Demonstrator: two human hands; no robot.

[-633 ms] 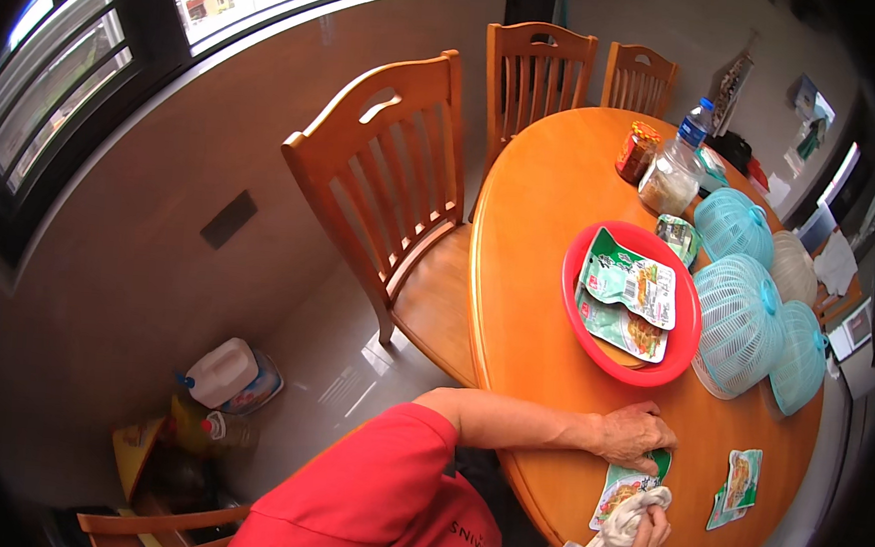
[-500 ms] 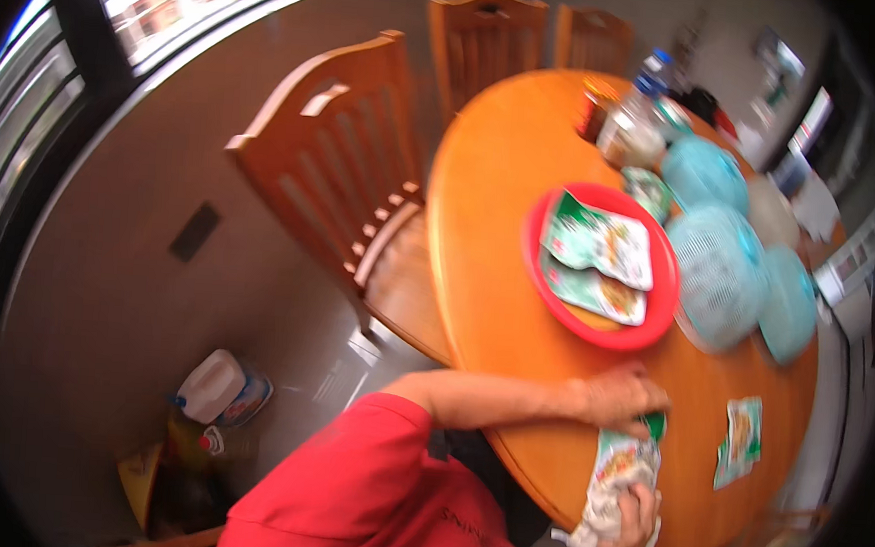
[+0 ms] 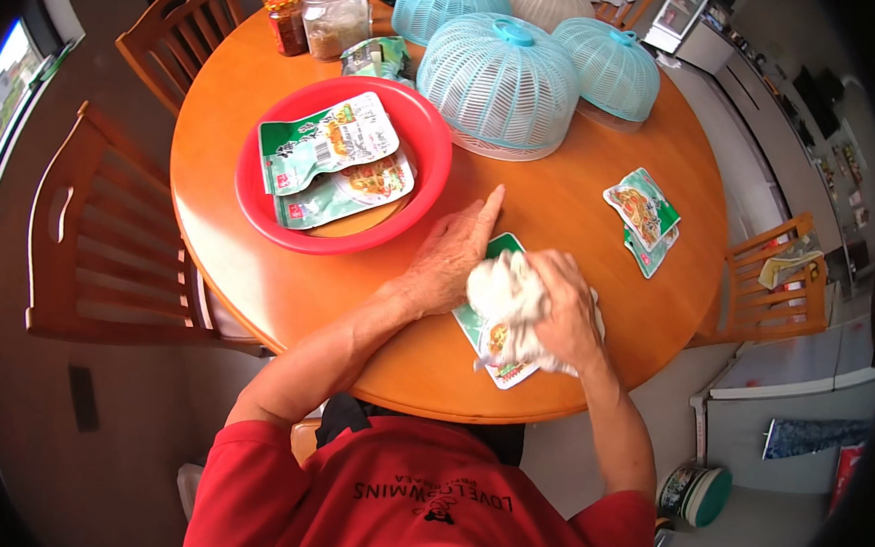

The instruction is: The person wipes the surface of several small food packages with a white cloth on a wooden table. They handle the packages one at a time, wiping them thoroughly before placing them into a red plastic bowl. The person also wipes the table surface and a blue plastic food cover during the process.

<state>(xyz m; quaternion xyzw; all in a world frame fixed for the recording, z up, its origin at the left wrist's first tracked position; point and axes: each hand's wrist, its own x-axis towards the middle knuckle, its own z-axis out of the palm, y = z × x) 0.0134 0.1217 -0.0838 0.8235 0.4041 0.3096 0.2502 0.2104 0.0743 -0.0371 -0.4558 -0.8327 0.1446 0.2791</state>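
Over the packet, cloth; right hand grips it.

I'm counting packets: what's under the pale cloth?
A green packet lies partly under the cloth the right hand holds; its far end, left edge and near end show. Its covered middle cannot be seen.

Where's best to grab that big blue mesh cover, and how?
Probably by the raised knob at its top, coming down from above: the cover stands dome-up and curves away smoothly below, offering little to pinch.
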